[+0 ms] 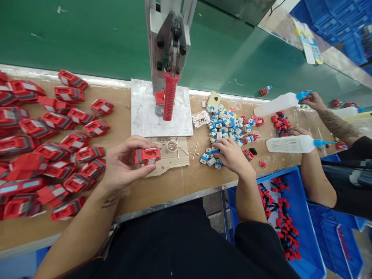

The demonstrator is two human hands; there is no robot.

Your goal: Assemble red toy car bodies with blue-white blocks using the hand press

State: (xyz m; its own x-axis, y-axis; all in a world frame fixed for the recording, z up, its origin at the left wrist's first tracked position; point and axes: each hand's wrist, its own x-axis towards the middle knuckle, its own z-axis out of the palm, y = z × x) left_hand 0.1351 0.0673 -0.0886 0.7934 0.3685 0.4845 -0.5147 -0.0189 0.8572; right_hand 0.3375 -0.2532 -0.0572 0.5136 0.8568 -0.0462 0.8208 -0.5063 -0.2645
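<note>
My left hand (123, 161) holds a red plastic housing (147, 156) with grey trim, its recessed side turned up, pinched between thumb and fingers above the bench. My right hand (231, 155) reaches into the near side of a pile of small white-and-blue plastic blocks (225, 122). Its fingers are bent closed on one small block (214, 150) at the pile's near left edge, partly hidden by the fingertips. Between the hands, a small clear round dish (172, 146) and cotton swabs (195, 151) lie on and beside a torn piece of cardboard (165, 166).
A lever press with a red handle (170, 97) stands on a metal plate (142, 112). Many red housings (58, 120) cover the left bench. At right are white squeeze bottles (290, 144), a co-worker's arms (318, 178) and a blue bin (310, 232) of red-and-black parts. More swabs (201, 118) lie bundled.
</note>
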